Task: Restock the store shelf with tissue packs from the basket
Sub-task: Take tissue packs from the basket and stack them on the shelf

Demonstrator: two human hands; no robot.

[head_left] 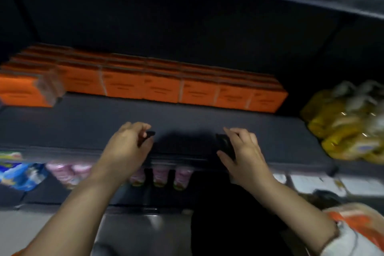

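Tissue packs (162,87) stood in a tight orange row at the back of the shelf (83,127), blocky and flat-faced; probably light, soft and slightly slick, best gripped across the short sides. Left hand (126,145) and right hand (243,151), near the shelf's front edge, each curled round a small dark piece (225,144), too blurred to name

1. Dark grey shelf (83,122): flat board, price rail along the front edge.
2. Orange tissue packs (162,87): on the board along the back, side by side and touching, several rows deep. The leftmost stack sits further forward.
3. Yellow bagged packs (342,127): right end, apart from the orange row.
4. Lower shelf (62,195): pink packs (66,170) and a blue pack (18,174) at the left, blurred.
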